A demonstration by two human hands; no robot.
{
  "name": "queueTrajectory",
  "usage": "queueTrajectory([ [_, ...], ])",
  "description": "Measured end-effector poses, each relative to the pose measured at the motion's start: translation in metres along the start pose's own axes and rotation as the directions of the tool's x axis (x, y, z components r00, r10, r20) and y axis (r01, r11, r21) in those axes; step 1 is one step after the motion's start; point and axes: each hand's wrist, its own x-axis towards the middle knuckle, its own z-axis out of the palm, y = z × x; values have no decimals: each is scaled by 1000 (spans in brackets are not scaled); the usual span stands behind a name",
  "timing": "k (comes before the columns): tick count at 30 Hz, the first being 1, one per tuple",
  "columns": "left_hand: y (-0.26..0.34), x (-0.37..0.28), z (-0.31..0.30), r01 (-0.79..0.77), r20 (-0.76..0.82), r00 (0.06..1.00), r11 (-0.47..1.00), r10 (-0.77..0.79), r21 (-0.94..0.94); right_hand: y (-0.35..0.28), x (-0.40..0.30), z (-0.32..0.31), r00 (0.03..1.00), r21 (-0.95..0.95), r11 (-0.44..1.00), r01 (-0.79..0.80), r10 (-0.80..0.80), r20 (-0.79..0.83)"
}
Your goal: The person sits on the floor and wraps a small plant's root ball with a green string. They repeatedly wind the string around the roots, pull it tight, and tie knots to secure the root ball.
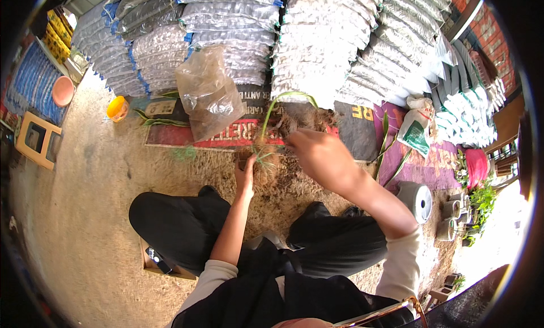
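Note:
My left hand grips a brown, fibrous root ball from its left side. Thin green blades spread over the ball's front. From about its top rises a long green leaf that arches over to the right. My right hand, slightly blurred, is raised to the right of the ball with its fingers curled. Just beyond the fingertips lies a heap of dark brown fibre on a printed banner sheet. Whether those fingers pinch some fibre is hidden by the hand itself.
A clear plastic bag stands on the banner before stacked filled sacks. Loose variegated leaves lie to the right, near a white-and-green bag and a grey round container. Leftward are a yellow tub and a tan stool.

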Motion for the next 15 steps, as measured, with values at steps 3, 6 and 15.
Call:
queueTrajectory([
  [3,0,8,-3,59,-131,989,998,-62,-27,21,-47,-27,946,121,943,-310,318,-55],
  [6,-4,15,-16,-46,-96,995,993,36,-105,60,-98,-47,767,59,765,-641,636,84],
  [15,-1,-19,4,-230,80,971,971,225,60,134,-198,1,722,-872,286,-397,683,-105],
])
